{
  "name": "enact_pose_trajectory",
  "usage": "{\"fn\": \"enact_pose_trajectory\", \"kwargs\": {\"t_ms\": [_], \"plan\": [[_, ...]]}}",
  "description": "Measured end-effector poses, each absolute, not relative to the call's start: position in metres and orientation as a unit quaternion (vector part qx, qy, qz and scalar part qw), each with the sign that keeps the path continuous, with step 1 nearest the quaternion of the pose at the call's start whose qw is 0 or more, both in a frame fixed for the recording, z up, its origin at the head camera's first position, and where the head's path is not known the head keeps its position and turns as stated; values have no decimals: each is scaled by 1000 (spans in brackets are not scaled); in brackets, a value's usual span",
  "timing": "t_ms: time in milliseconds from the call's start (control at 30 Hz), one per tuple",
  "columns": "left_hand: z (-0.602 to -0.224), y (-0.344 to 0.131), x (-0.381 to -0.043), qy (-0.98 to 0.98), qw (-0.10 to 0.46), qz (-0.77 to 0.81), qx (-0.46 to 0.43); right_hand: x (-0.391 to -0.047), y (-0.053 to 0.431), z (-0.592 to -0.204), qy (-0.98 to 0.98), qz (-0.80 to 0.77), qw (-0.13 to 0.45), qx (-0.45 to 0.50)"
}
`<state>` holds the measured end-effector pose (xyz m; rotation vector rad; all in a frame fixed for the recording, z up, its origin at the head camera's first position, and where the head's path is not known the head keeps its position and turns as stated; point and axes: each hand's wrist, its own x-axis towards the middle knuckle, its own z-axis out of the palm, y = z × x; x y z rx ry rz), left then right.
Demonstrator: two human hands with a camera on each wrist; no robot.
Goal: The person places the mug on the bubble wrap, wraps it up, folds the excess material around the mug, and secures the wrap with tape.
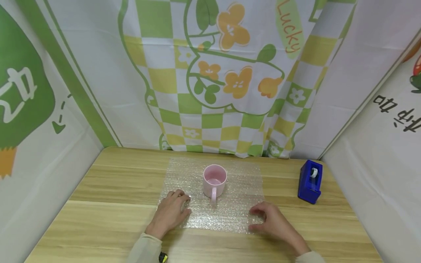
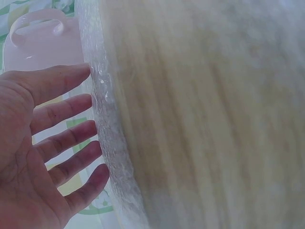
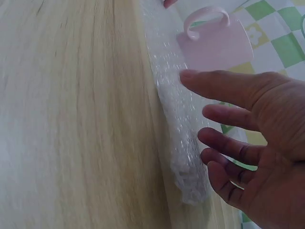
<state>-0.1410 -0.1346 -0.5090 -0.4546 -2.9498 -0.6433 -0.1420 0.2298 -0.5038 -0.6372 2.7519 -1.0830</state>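
A pink mug (image 1: 214, 181) stands upright on a clear sheet of bubble wrap (image 1: 223, 219) spread on the wooden table, its handle turned toward the person. My left hand (image 1: 171, 212) rests on the sheet's left side, fingertips touching it and fingers spread. Over the right edge of the sheet is my right hand (image 1: 271, 223), thumb and fingers apart with nothing between them. In the left wrist view the fingertips (image 2: 97, 176) meet the bubble wrap (image 2: 107, 95). The right wrist view shows the right hand (image 3: 267, 129) close to the bubble wrap (image 3: 174, 109), contact hard to tell.
A blue tape dispenser (image 1: 310, 182) stands at the table's right side. Beside the left sleeve, a small black and yellow object (image 1: 162, 257) is partly hidden. A patterned curtain (image 1: 213, 128) hangs behind the table (image 1: 108, 190).
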Motion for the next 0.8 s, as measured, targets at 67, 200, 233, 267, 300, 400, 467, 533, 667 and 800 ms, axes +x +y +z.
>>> {"fn": "enact_pose_trajectory", "kwargs": {"t_ms": [67,200,233,267,300,400,467,533,667,800], "plan": [[-509,-135,-141,-965,45,-210,-149,-141,233,-504,916,-331,53,-222],[-508,-135,-141,-965,44,-212,-149,-139,238,-503,925,-292,63,-233],[-508,-135,-141,-965,44,-212,-149,-139,239,-502,927,-285,66,-236],[-508,-135,-141,-965,44,-213,-149,-140,240,-501,928,-278,70,-239],[-508,-135,-141,-965,44,-213,-149,-140,242,-501,929,-271,75,-241],[-507,-135,-140,-964,44,-214,-149,-141,245,-499,930,-256,86,-249],[-508,-134,-141,-964,45,-215,-149,-141,248,-499,929,-253,94,-255],[-508,-134,-141,-964,46,-214,-150,-142,250,-499,927,-251,96,-261],[-508,-135,-141,-964,48,-213,-150,-143,252,-502,922,-260,78,-276],[-509,-135,-141,-964,49,-212,-150,-143,253,-509,918,-263,36,-295]]}}
